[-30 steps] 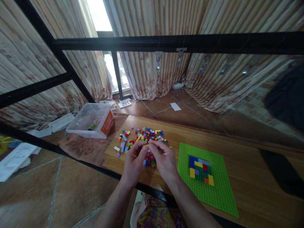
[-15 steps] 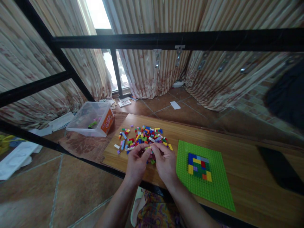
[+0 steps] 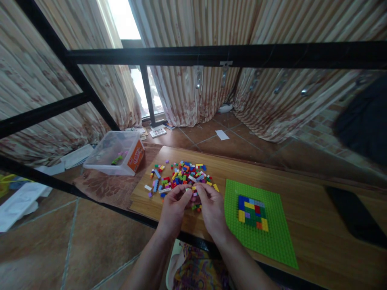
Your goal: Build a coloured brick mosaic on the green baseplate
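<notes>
My left hand is closed in a pinch at the near edge of a loose heap of toy building bricks. A small light green brick shows at its fingertips. Close beside it, my right hand pinches what looks like a small yellow brick. The fingers partly cover both pieces. To the right of my hands lies a green baseplate. On it sits a flat, roughly square patch of bricks in blue, yellow, green, red, purple and orange.
A wooden tabletop carries the bricks and baseplate, with a dark flat object at its right. A clear plastic box with an orange label stands left on a brown cloth. A black metal bar crosses above the table.
My fingertips have parted slightly, and the green and yellow pieces now show apart between them. The view has shifted a little; the baseplate and its bricks look the same.
</notes>
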Demonstrator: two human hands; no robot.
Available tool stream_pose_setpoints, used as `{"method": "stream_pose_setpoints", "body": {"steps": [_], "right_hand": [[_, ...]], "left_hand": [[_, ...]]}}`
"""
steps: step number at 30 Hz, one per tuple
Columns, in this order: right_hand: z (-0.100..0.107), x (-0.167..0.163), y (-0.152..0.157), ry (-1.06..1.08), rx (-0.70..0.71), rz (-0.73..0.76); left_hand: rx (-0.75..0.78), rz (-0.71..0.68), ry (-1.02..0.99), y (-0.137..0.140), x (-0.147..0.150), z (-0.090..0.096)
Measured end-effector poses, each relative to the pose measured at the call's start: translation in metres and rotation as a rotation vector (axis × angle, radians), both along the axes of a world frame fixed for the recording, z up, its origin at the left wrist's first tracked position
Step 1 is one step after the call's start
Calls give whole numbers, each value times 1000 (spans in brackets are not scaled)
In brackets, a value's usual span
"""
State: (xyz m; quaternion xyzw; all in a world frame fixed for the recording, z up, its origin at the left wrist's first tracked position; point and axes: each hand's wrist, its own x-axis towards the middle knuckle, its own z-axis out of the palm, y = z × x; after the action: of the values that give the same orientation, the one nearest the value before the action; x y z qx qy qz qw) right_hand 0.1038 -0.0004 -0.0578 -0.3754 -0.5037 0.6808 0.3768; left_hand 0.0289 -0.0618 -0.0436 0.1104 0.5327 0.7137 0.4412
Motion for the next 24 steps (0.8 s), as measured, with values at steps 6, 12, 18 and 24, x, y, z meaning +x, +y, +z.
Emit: {"method": "stream_pose_setpoints", "body": {"steps": [6,12,18,24], "right_hand": [[2,-1,1,351,-373,11],[7,3,4,397,-545,20],[13,6,-3,255,-293,112],[17,5,-8,179,-257,105]], "left_hand": [[52,-29,-25,-1,3,6],[19,-52,83,-4,8,12],[5,-8,212,-7,8,19],[23,18,201,-11,10,14]]}}
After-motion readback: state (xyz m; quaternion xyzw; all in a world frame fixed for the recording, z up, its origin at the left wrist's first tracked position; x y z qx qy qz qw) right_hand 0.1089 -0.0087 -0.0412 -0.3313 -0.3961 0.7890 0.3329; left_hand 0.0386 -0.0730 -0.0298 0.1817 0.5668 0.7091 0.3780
